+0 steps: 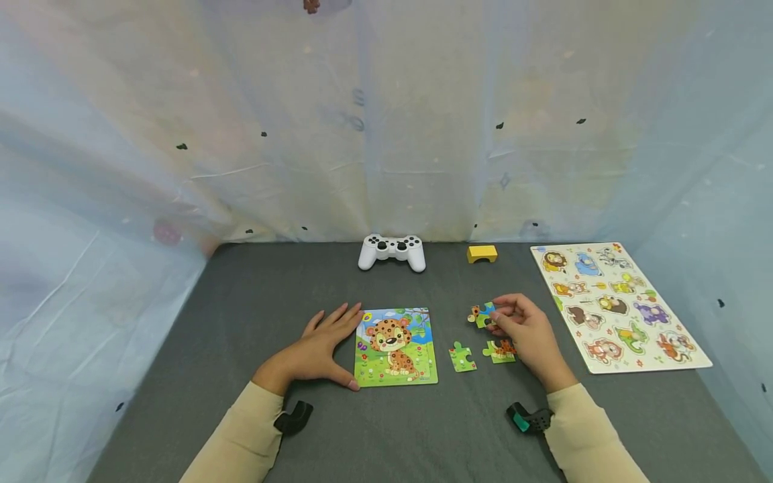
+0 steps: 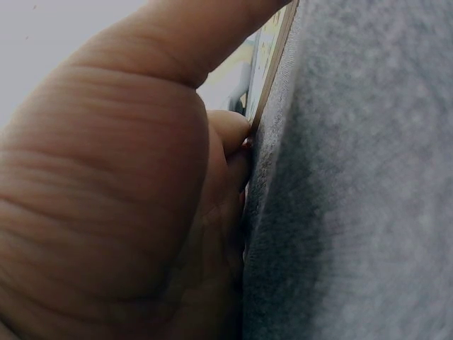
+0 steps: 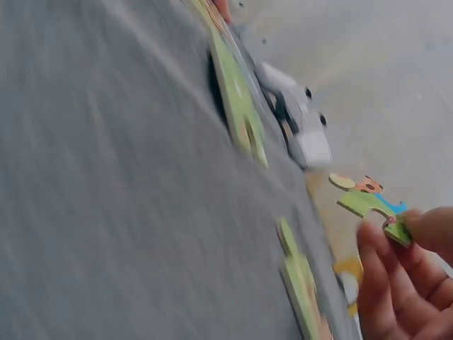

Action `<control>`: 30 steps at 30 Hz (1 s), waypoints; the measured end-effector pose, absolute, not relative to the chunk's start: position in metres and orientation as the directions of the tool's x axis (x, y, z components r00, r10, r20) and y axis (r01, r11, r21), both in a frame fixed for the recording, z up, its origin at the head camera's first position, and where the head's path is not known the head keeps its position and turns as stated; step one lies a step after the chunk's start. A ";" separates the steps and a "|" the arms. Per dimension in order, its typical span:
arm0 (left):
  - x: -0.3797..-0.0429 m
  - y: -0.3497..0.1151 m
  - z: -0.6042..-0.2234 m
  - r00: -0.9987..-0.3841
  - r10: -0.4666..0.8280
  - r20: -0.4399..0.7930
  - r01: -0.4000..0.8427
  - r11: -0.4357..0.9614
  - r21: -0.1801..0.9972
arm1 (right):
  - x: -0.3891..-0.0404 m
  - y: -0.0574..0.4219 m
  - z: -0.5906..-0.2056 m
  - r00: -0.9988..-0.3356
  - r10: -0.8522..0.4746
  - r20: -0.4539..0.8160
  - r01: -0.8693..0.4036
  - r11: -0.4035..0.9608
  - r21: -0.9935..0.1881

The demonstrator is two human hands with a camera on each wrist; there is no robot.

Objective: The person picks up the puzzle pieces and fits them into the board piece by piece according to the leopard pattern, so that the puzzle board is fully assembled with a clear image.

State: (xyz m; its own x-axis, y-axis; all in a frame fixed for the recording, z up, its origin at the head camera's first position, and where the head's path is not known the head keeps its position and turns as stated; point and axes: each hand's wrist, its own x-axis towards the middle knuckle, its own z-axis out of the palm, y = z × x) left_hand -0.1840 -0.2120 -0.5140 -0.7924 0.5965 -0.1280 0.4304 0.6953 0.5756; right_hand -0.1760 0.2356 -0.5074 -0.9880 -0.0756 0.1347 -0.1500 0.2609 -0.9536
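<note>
Fingers (image 1: pixel 510 300) of the right hand (image 1: pixel 533 337) pinch a piece (image 1: pixel 485 317) by its edge above the table (image 1: pixel 290 275), right of the puzzle (image 1: pixel 386 380). The left hand (image 1: pixel 314 352), fingers spread, touches the puzzle's left edge; two loose pieces (image 1: pixel 500 352) lie near the right hand.

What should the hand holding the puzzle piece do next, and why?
Maybe bring the puzzle piece over the leopard board to compare pictures: the right hand pinches it above the table, and the left hand rests at the board's left edge.
</note>
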 end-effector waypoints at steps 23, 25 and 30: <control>-0.185 -0.213 -0.515 -0.791 0.600 -0.116 0.434 0.686 0.584 | -0.157 0.148 -0.512 -0.932 -0.345 0.106 -0.173 0.168 -0.971; -0.185 -0.213 -0.515 -0.792 0.598 -0.119 0.433 0.689 0.582 | -0.156 0.141 -0.513 -0.933 -0.345 0.097 -0.162 0.166 -0.973; -0.185 -0.212 -0.515 -0.792 0.599 -0.121 0.431 0.689 0.583 | -0.155 0.130 -0.514 -0.944 -0.327 0.050 -0.117 0.190 -0.975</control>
